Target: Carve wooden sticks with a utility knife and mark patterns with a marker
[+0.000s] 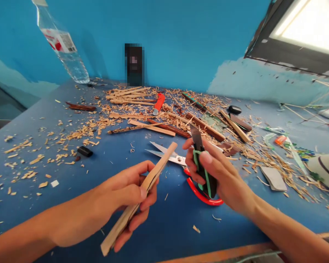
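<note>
Blue table [57,204]: fills the lower view, strewn with shavings and tools; blue wall behind.
Bottle [62,44]: clear plastic, standing at the far left edge; its label is red and white with a barcode, the writing too small to read.
Shavings [79,133]: pale wood curls and chips spread across the middle and right of the table.
Sticks [131,95]: several split lengths lying at the far side, near the wall.
Left hand [117,197]: closed around the slat, thumb pressed on its upper face, fingers curled beneath.
Slat [150,179]: light wood, flat, held tilted above the table, upper end pointing toward the scissors, lower end near the front edge.
Right hand [222,179]: closed around the knife, thumb lying along the handle.
Knife [201,160]: utility cutter with black and green handle, blade out and pointing up and away, held above the table just right of the slat tip; no brand can be read.
Scissors [178,160]: red handles, steel blades open, lying on the table partly under the right hand.
Red cutter [159,103]: lying among the sticks, no writing legible.
Black cap [84,151]: small, on bare table left of the scissors.
</note>
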Tool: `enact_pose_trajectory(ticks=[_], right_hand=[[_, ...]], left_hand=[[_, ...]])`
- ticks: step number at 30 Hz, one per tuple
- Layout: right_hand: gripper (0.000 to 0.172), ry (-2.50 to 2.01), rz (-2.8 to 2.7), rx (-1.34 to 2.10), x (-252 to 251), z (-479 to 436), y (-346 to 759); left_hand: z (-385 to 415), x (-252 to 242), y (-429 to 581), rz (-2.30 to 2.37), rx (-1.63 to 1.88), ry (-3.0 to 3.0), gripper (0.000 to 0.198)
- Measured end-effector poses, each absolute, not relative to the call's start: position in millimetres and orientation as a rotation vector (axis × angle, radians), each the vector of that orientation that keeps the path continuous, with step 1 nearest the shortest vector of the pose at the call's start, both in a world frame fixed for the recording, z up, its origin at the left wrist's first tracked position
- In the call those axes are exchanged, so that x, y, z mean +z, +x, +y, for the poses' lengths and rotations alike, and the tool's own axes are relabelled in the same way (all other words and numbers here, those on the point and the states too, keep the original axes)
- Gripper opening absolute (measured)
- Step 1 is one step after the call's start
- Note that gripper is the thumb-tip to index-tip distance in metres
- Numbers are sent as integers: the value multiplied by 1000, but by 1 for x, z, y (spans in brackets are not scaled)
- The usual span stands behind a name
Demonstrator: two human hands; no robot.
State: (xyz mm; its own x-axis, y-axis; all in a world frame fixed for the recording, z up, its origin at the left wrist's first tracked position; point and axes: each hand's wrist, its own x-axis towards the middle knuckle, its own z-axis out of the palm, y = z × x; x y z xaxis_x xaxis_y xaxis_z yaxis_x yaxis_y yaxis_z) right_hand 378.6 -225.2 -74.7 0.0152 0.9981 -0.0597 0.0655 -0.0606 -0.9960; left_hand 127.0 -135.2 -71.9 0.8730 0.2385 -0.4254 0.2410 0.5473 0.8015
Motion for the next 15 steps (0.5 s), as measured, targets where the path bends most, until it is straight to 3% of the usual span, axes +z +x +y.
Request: enact_pose_trajectory(ticks=[8, 15], right_hand=[[28, -1598, -2075, 161, -65, -232, 355], [40, -1653, -2153, -178, -50, -218, 346]], left_hand=[[-145, -76, 130, 597, 130, 883, 8], [-146, -49, 150, 621, 365, 1165, 12]])
